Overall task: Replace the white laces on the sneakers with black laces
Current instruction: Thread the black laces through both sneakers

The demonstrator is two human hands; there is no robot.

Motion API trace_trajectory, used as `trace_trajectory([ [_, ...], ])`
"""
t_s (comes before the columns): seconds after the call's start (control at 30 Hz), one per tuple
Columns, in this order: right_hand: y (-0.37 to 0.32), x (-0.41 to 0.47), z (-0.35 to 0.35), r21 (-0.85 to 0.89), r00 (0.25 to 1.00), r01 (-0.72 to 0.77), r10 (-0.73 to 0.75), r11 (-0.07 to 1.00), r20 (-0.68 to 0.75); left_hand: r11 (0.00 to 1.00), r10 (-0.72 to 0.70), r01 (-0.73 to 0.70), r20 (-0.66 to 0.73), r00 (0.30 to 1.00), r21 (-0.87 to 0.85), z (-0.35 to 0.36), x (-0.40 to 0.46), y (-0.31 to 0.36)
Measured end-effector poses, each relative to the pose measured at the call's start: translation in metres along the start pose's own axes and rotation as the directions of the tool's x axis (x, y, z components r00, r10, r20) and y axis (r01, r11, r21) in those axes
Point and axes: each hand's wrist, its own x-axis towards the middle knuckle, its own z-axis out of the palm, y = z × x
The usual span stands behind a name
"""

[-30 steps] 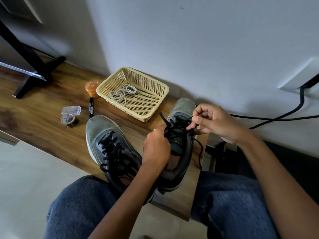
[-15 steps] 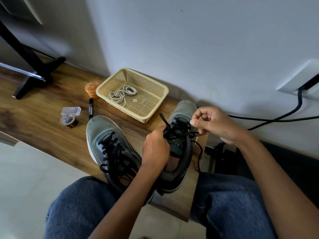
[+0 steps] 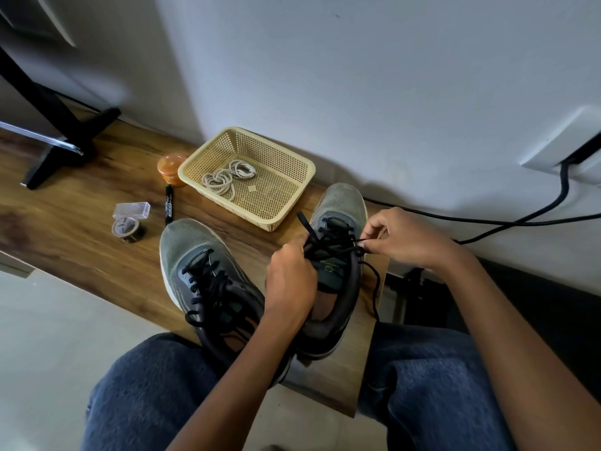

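Two grey sneakers stand on the wooden table (image 3: 81, 242), toes toward the wall. The left sneaker (image 3: 198, 255) is laced in black. The right sneaker (image 3: 341, 206) carries a black lace (image 3: 331, 239) through its eyelets, with one end sticking up and another hanging over the right side. My left hand (image 3: 289, 281) grips the lace at the tongue's left side. My right hand (image 3: 400, 239) pinches a lace strand at the shoe's right edge. The white laces (image 3: 227, 177) lie coiled in the beige basket (image 3: 292, 203).
An orange lidded pot (image 3: 169, 167), a black marker (image 3: 169, 206) and a tape roll with a clear box (image 3: 128, 222) lie left of the basket. A black stand foot (image 3: 65, 144) sits far left. Black cables (image 3: 520, 219) run along the wall at right. My jeans-clad knees fill the bottom.
My right hand has slid a little rightward with the lace strand, drawing it taut across the top eyelets. My left hand has stayed on the lace by the tongue.
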Motion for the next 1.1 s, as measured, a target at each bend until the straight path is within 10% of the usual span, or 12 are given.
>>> trace_trajectory([
  [0.47,-0.002,0.003,0.004,0.45,0.993,0.037,-0.083,0.892,0.084,0.999,0.008,-0.01,-0.045,0.999,-0.04,-0.007,-0.003,0.003],
  [1.1,0.004,0.005,0.004,0.363,0.993,0.061,-0.02,0.93,-0.115,0.999,0.034,-0.035,-0.047,0.998,-0.015,-0.008,0.0,0.0],
])
